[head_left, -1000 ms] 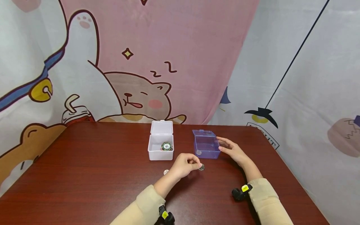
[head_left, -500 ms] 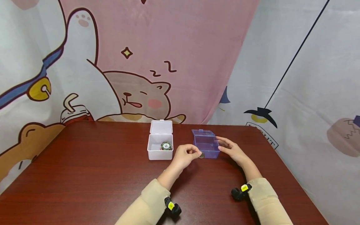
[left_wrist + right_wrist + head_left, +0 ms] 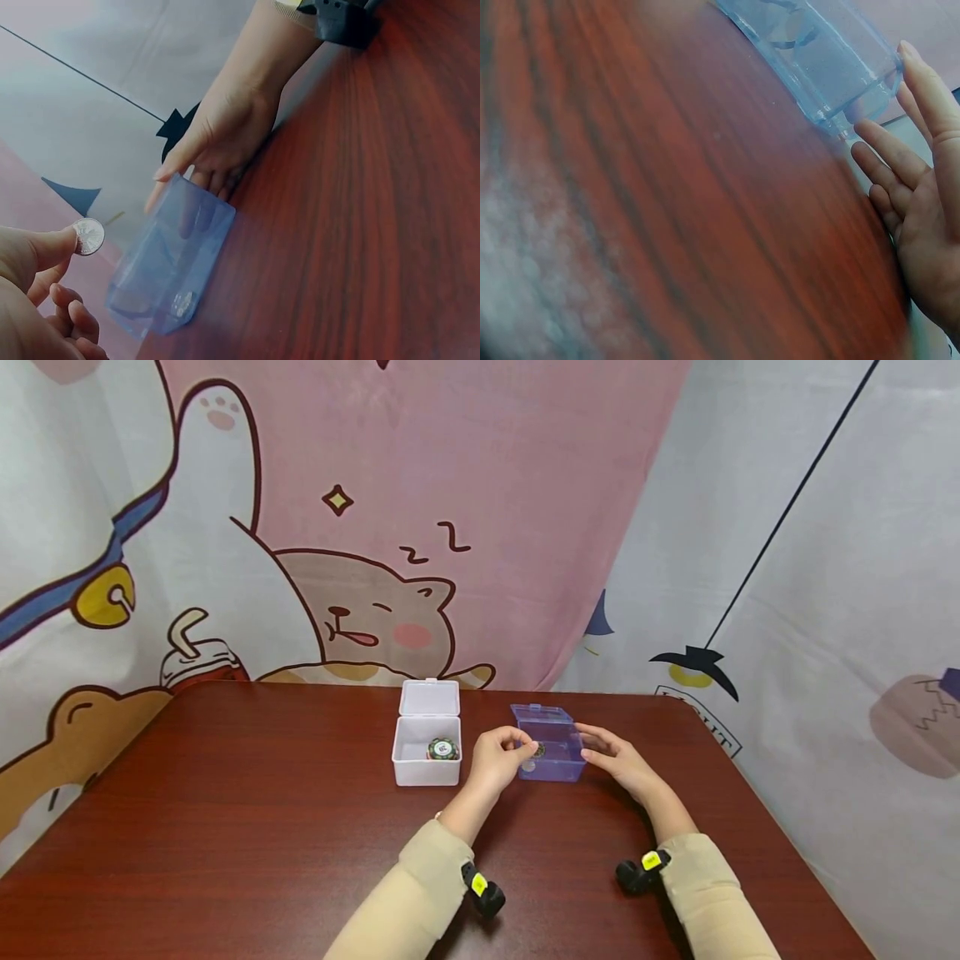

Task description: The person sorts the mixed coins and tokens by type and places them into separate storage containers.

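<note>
My left hand point(image 3: 495, 762) pinches a coin point(image 3: 89, 236) between thumb and fingertips. In the head view it is over the left side of the blue see-through box point(image 3: 562, 770), whose lid stands up at the back. Another coin point(image 3: 181, 303) lies inside this box, near its front left corner. My right hand point(image 3: 621, 763) touches the box's right side with its fingers extended, thumb toward the front corner. Left of the box stands a white box point(image 3: 426, 773) with its lid raised, holding poker chips point(image 3: 443, 749).
Both boxes stand on a dark red wooden table point(image 3: 247, 827). A pale round piece point(image 3: 438, 815) shows at the edge of my left wrist, mostly hidden. A cartoon-printed cloth point(image 3: 540, 527) hangs behind the table.
My left hand has lifted the coin off the table in front of the blue box and carried it up and forward to the box's opening. The right hand has stayed at the box's side.
</note>
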A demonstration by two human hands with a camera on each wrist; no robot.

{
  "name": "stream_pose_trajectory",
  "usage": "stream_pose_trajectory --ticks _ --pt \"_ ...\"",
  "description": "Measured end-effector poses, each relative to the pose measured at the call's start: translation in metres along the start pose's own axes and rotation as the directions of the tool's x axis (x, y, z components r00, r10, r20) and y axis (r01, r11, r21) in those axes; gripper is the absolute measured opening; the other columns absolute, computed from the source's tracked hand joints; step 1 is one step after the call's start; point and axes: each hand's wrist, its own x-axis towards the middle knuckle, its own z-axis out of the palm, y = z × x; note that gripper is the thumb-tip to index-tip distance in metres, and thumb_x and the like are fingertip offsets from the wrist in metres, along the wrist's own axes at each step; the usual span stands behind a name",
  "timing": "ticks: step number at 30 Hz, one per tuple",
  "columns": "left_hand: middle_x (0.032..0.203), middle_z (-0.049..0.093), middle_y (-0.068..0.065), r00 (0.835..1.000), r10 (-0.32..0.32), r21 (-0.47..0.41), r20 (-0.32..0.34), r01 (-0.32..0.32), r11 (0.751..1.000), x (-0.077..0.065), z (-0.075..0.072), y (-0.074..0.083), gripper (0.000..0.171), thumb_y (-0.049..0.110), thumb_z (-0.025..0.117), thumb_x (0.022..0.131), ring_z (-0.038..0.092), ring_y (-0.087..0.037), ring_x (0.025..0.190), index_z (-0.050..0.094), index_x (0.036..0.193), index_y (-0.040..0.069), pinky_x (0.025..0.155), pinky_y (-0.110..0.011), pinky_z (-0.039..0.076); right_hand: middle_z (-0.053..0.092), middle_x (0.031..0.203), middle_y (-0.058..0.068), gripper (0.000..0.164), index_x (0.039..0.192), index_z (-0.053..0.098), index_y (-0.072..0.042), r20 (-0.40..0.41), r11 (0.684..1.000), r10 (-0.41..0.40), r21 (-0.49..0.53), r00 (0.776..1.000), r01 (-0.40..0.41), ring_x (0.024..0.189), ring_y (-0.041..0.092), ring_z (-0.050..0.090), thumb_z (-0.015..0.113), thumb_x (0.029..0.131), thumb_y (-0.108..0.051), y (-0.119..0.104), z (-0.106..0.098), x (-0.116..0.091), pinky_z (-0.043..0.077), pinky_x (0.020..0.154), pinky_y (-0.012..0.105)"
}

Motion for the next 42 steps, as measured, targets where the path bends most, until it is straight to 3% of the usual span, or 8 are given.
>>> stream_pose_trajectory --ticks 6,11,14,18,24,28,35,42 --pt "0.06 0.038 0.005 0.999 -0.008 -0.007 -0.032 0.008 1.0 0.007 0.006 -0.006 0.01 0.005 0.078 0.077 0.037 -0.008 0.058 0.07 0.076 0.0 0.052 -0.023 0.03 0.047 0.137 0.027 0.051 0.144 0.04 -0.003 0.005 1.0 0.01 0.026 1.0 -0.01 0.123 0.041 0.045 0.057 0.096 -0.009 -0.015 0.001 -0.005 0.035 0.1 0.051" --pt "0.059 0.039 0.006 0.998 -0.028 0.003 -0.054 0.028 1.0 0.011 0.01 -0.014 0.01 0.006 0.079 0.077 0.037 -0.008 0.058 0.07 0.075 0.001 0.053 -0.024 0.03 0.046 0.137 0.028 0.051 0.144 0.039 0.0 0.014 1.0 0.008 0.006 1.0 -0.008 0.123 0.041 0.045 0.057 0.096 -0.009 -0.031 0.003 -0.011 0.041 0.093 0.028" --pt "0.059 0.041 0.005 0.997 -0.036 0.007 -0.068 0.037 0.999 0.012 0.013 -0.017 0.01 0.007 0.079 0.076 0.038 -0.008 0.06 0.071 0.075 0.002 0.054 -0.024 0.031 0.046 0.137 0.028 0.051 0.144 0.039 0.001 0.015 1.0 0.004 0.01 1.0 -0.004 0.123 0.041 0.045 0.057 0.096 -0.009 -0.031 0.003 -0.012 0.04 0.09 0.021" --pt "0.06 0.042 0.006 0.995 -0.039 0.005 -0.09 0.04 0.999 0.013 0.016 -0.019 0.009 0.006 0.079 0.076 0.039 -0.008 0.061 0.071 0.075 0.001 0.055 -0.024 0.032 0.046 0.136 0.028 0.051 0.143 0.039 0.001 0.012 1.0 0.004 0.012 1.0 -0.005 0.123 0.041 0.045 0.057 0.097 -0.009 -0.031 0.003 -0.012 0.041 0.091 0.024" --pt "0.062 0.048 0.005 0.992 -0.047 0.004 -0.119 0.048 0.999 0.016 0.019 -0.021 0.009 0.006 0.08 0.076 0.041 -0.009 0.064 0.072 0.074 0.001 0.059 -0.024 0.034 0.047 0.136 0.028 0.051 0.143 0.04 0.0 0.005 1.0 0.015 0.008 1.0 -0.015 0.123 0.04 0.045 0.057 0.097 -0.009 -0.033 0.004 -0.013 0.036 0.1 0.047" --pt "0.064 0.054 0.003 0.991 -0.048 0.031 -0.128 0.053 0.998 0.019 0.021 -0.022 0.01 0.009 0.08 0.076 0.043 -0.009 0.066 0.072 0.074 0.004 0.061 -0.025 0.036 0.046 0.137 0.028 0.051 0.144 0.04 0.0 0.007 1.0 0.016 0.013 1.0 -0.016 0.124 0.041 0.044 0.057 0.096 -0.009 -0.033 0.005 -0.013 0.032 0.101 0.055" --pt "0.069 0.06 0.003 0.989 -0.071 0.093 -0.132 0.084 0.992 0.024 0.022 -0.023 0.01 0.014 0.08 0.077 0.047 -0.011 0.066 0.073 0.073 0.008 0.062 -0.027 0.039 0.044 0.138 0.029 0.051 0.144 0.039 0.0 0.016 1.0 0.02 0.024 1.0 -0.02 0.125 0.043 0.043 0.056 0.097 -0.008 -0.032 0.005 -0.012 0.031 0.101 0.057" --pt "0.07 0.059 0.003 0.985 -0.085 0.125 -0.148 0.104 0.987 0.027 0.02 -0.023 0.011 0.019 0.08 0.077 0.052 -0.016 0.069 0.072 0.071 0.015 0.064 -0.035 0.04 0.044 0.138 0.029 0.051 0.144 0.038 -0.001 0.024 1.0 0.012 0.013 1.0 -0.013 0.125 0.042 0.043 0.056 0.097 -0.008 -0.033 0.004 -0.011 0.036 0.1 0.049"
